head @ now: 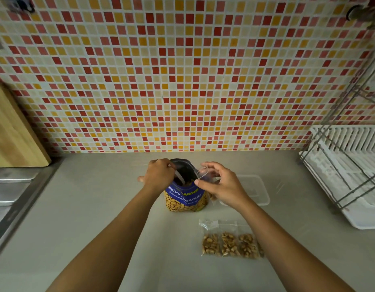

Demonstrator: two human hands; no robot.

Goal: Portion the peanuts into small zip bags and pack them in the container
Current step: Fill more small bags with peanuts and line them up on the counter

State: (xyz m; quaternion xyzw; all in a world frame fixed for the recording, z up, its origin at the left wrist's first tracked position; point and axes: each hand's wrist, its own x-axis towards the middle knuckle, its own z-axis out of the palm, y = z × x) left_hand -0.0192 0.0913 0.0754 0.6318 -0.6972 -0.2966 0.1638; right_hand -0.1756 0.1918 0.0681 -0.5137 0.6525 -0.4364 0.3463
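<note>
A blue bag of salted peanuts [185, 199] stands open on the counter. My left hand [159, 174] grips a pale spoon [180, 177] whose end dips into the bag's mouth. My right hand [221, 183] holds a small clear zip bag [204, 173] open right beside the big bag's rim. Filled small zip bags of peanuts [229, 244] lie side by side on the counter in front of the big bag, partly under my right forearm. A clear plastic container [256, 190] sits to the right, behind my right hand.
A white dish rack [351, 165] with a wire frame stands at the right. A wooden cutting board [11, 131] leans on the tiled wall at the left, above a steel sink edge [11, 186]. The grey counter [98, 207] runs to the wall.
</note>
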